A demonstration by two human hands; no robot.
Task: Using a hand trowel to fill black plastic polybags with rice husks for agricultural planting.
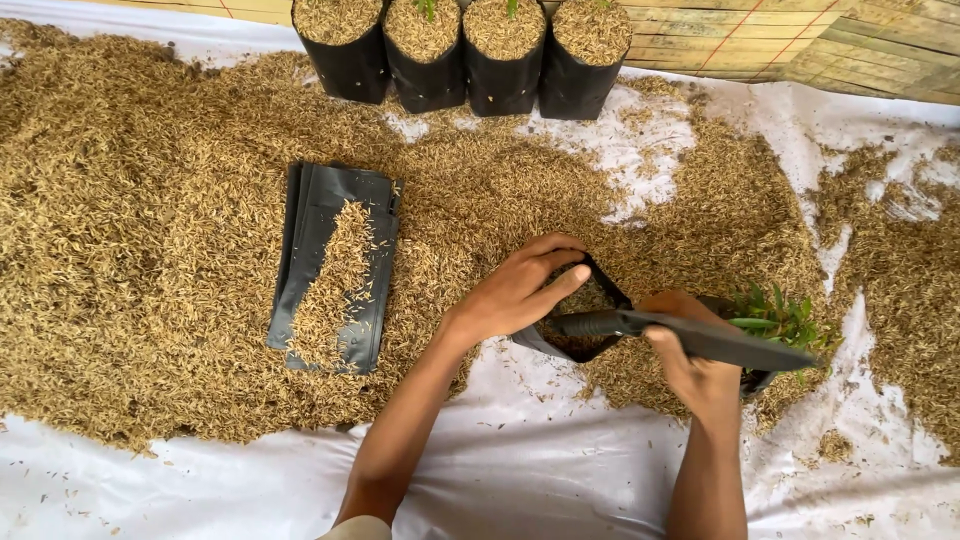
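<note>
Your two hands work one small black bag on a husk-covered white sheet

The white sheet (560, 470) spans the frame, bare along the bottom, so your forearms have open room there; the husk heap (130, 200) fills the left and centre within easy reach. Four filled black bags (465, 50) stand touching in a row at the top edge, out of your way. A flat stack of empty bags (335, 265) lies left of centre, husk spilled on it. Your left hand (520, 290) curls over the rim of the open black bag (590, 320), holding its mouth wide. Your right hand (695, 365) is closed round a dark tool (700, 338) laid across the bag, with a green seedling (780, 315) just beside it at right
</note>
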